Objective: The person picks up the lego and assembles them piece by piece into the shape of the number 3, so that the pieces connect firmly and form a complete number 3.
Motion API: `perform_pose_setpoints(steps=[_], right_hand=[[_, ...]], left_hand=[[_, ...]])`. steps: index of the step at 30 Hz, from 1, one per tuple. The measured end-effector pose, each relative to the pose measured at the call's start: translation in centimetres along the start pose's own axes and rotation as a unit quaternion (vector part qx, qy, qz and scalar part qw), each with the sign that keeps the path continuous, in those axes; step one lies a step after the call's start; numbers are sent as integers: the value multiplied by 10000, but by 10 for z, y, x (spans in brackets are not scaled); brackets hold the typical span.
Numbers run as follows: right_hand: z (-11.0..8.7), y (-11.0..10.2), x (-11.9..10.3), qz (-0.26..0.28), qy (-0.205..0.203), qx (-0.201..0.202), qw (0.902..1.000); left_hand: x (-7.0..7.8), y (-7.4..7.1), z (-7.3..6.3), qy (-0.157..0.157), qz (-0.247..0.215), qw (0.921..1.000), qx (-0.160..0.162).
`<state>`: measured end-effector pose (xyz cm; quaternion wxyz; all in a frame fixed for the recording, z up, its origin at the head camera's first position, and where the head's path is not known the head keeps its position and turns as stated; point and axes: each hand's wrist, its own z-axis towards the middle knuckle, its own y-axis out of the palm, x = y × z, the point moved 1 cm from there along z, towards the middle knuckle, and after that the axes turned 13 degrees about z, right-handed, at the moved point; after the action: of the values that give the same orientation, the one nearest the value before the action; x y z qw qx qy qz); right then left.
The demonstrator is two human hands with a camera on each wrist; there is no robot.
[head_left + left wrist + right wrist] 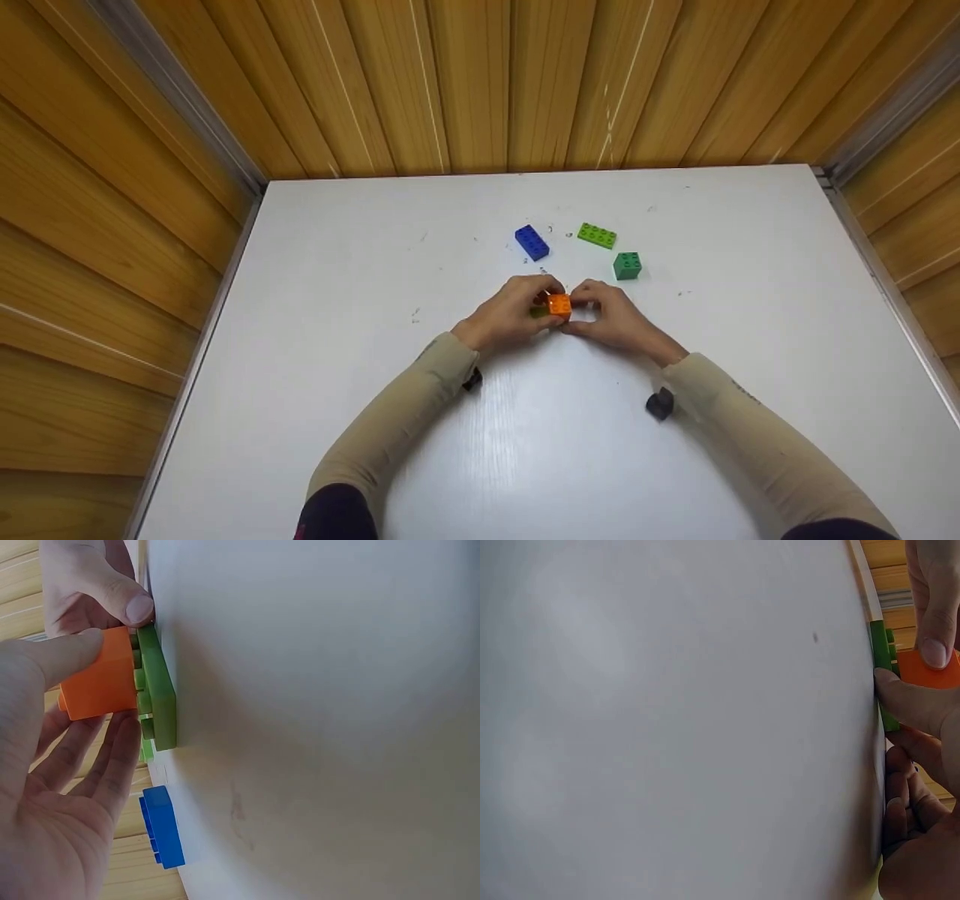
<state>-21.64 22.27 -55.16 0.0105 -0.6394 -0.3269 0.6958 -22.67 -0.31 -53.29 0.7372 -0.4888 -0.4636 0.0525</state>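
Observation:
An orange building brick (559,306) is pinched between the thumb and fingers of my left hand (514,311). It sits against the studs of a flat green brick (159,690), towards one end, leaving some studs bare in the left wrist view. My right hand (619,319) grips the flat brick's other side; its thumb (907,701) presses the green edge in the right wrist view. Both hands are close together over the white table (555,450). From the head view, the orange brick and left hand hide most of the flat brick.
Beyond the hands lie a blue brick (532,242), a flat lime-green brick (597,235) and a taller dark green brick (627,265). Wood-patterned walls (472,90) border the table at the back and sides.

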Motion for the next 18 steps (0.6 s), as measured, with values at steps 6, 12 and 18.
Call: perform_pose_setpoints(steps=[6,12,18], right_hand=[[-1,1,-1,16,0,-10,10000],[0,1,-1,61,19,-39,10000],[-1,0,-2,-12,60,-33,10000]], left_hand=[[0,-1,-1,104,96,9999,14],[0,-1,-2,69,34,10000,-8],[0,0,0,60,282,9996,24]])
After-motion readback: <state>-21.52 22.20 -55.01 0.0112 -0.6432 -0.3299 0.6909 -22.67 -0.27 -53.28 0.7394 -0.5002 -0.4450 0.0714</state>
